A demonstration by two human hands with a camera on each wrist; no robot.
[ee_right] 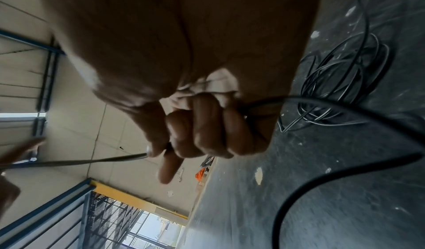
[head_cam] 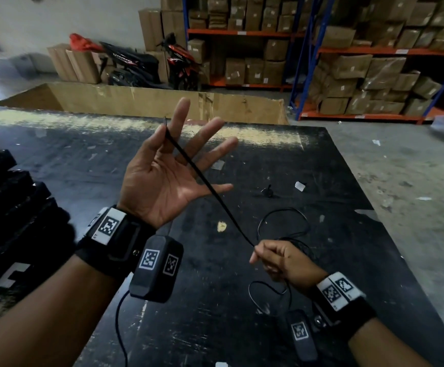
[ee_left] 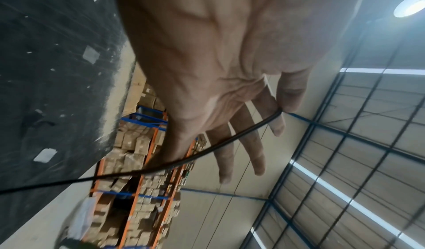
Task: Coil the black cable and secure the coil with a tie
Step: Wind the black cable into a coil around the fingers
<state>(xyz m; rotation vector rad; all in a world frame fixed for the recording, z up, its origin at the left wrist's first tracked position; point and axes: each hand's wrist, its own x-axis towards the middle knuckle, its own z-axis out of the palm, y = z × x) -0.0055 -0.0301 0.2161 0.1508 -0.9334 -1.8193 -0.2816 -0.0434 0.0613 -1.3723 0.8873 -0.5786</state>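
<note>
While the left hand [head_cam: 162,178] is raised palm-up above the dark scuffed table [head_cam: 334,181], its thumb pinches the end of the thin black cable [head_cam: 207,186] against the index finger, the other three fingers spread wide and straight; the left wrist view shows the same pinch at the thumb tip, cable [ee_left: 184,159] running away across the fingers. From that grip the cable runs taut, diagonally down to the right hand [head_cam: 285,260], which is closed in a fist around it; the right wrist view confirms curled fingers [ee_right: 204,125] wrapped on the cable [ee_right: 92,160]. Beyond the right hand the remaining cable lies in loose irregular loops [ee_right: 345,82] on the table, uncoiled. Small pale scraps [head_cam: 299,186] dot the table surface. Both wrists carry black straps with square printed markers. Behind: blue-and-orange shelving [head_cam: 374,51] stacked with cardboard boxes, a parked red and black motorbike [head_cam: 178,59].
</note>
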